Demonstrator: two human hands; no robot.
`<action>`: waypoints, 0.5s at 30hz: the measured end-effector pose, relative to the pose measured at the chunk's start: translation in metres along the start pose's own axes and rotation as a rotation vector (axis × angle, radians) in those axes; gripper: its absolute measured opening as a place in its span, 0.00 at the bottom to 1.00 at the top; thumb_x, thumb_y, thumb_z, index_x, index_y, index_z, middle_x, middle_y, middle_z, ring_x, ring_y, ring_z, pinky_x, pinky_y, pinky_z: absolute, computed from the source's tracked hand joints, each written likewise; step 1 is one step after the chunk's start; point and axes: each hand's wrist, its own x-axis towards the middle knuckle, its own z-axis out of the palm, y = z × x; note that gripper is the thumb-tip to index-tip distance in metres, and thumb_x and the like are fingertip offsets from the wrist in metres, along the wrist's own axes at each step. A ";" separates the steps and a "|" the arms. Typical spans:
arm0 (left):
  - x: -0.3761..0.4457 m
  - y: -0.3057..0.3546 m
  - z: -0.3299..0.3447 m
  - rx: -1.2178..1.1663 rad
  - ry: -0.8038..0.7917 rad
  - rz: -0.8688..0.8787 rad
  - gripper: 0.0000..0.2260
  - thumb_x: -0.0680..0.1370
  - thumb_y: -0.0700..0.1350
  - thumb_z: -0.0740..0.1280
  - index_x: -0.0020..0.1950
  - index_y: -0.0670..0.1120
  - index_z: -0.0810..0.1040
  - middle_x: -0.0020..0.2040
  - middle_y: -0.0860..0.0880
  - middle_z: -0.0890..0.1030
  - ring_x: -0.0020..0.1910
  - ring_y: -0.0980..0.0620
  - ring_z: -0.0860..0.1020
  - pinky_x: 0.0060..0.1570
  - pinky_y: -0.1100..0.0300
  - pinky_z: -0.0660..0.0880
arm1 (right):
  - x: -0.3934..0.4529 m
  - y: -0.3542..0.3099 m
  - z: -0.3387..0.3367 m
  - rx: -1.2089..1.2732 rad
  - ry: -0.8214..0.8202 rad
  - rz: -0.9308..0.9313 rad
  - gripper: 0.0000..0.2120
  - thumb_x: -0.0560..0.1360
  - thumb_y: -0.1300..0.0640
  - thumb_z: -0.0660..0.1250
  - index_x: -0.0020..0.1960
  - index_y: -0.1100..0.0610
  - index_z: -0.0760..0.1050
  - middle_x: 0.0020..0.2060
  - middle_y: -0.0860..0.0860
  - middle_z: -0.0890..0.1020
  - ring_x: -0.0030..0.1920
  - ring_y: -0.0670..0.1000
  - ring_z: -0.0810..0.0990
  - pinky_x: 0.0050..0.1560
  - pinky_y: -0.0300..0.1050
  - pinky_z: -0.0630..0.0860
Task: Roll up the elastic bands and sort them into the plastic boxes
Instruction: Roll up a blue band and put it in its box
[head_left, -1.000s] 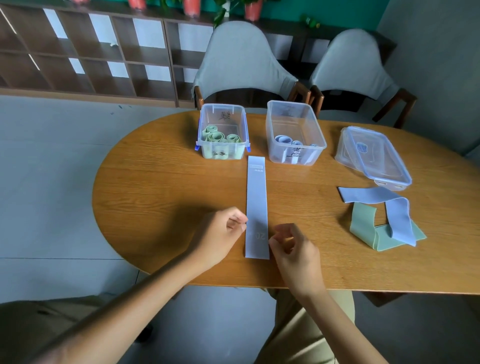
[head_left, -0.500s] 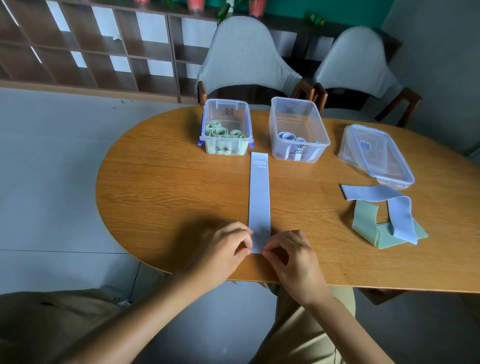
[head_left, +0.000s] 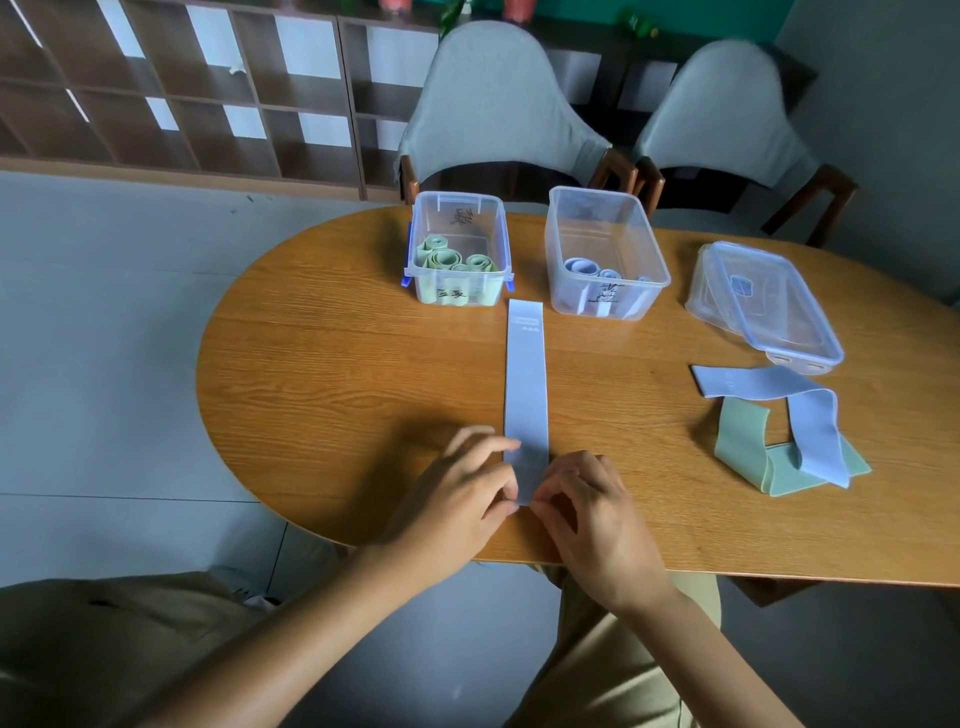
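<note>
Pinching the near end of the blue band (head_left: 525, 395) between my left hand (head_left: 462, 499) and right hand (head_left: 592, 506), I hold its corners with curled fingertips so the first tight turn can start square. It lies flat and straight on the tabletop (head_left: 337, 374), pointing between the two boxes, which gives it room to roll forward. Green rolls sit in the left box (head_left: 457, 249), blue ones in the right box (head_left: 605, 254). Two loose bands (head_left: 779, 431) wait to my right.
</note>
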 end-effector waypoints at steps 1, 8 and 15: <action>0.000 0.001 0.000 0.022 0.004 -0.005 0.08 0.74 0.46 0.75 0.41 0.48 0.77 0.67 0.51 0.76 0.72 0.49 0.67 0.69 0.58 0.66 | 0.000 -0.001 0.000 -0.014 -0.004 -0.002 0.03 0.76 0.56 0.72 0.46 0.54 0.79 0.51 0.44 0.75 0.53 0.49 0.73 0.51 0.48 0.75; 0.003 0.013 -0.003 0.265 0.009 0.040 0.09 0.77 0.51 0.69 0.40 0.49 0.77 0.73 0.45 0.73 0.76 0.43 0.62 0.69 0.49 0.71 | 0.003 0.000 0.000 -0.011 -0.058 0.035 0.08 0.80 0.51 0.65 0.48 0.54 0.79 0.55 0.44 0.74 0.56 0.48 0.70 0.56 0.47 0.73; 0.005 0.012 0.002 0.301 -0.013 -0.028 0.10 0.80 0.52 0.64 0.43 0.49 0.77 0.78 0.43 0.66 0.79 0.42 0.57 0.73 0.49 0.66 | 0.007 -0.002 0.004 -0.013 -0.071 0.155 0.05 0.78 0.52 0.67 0.49 0.52 0.81 0.54 0.44 0.73 0.55 0.49 0.67 0.59 0.44 0.71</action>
